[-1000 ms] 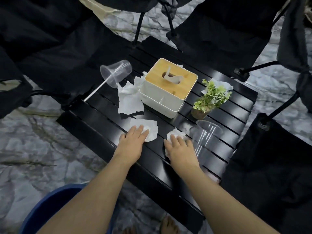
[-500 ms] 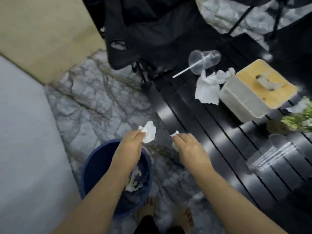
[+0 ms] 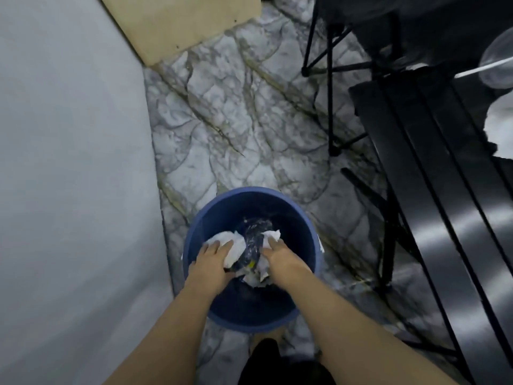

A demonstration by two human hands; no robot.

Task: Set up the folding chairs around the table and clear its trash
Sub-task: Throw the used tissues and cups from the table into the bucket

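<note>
Lower centre of frame: two bare forearms reach forward and down into a round blue plastic bin (image 3: 305, 237) standing on the floor. Left hand (image 3: 212, 259) sits over the bin's left inner side, fingers loosely spread and lying on a crumpled white tissue (image 3: 231, 244); whether it grips the tissue or only rests on it cannot be told. Right hand (image 3: 280, 258) is at the right inner side, fingers extended, touching a second white tissue wad (image 3: 273, 234); grip likewise unclear. Between the hands lies dark, glossy, crinkled plastic (image 3: 254, 236), with more white paper scraps just below it.

Floor (image 3: 236, 120): grey-white marble pattern with darker, yellowish veins, glossy. Left of frame: a smooth pale grey wall (image 3: 69, 162); a tan flat panel (image 3: 180, 20) at upper centre.

Right of frame: black slatted table (image 3: 444, 190), long parallel slats with a metallic sheen, thin black legs below it. On its far end, at the right edge, another white tissue (image 3: 499, 132), partly cropped, and a clear plastic cup (image 3: 499, 59) lying on its side with a white straw (image 3: 483, 70).

Upper right: black folding chair (image 3: 361, 23), thin tubular legs on the floor, dark fabric seat, just beyond the table's corner.
</note>
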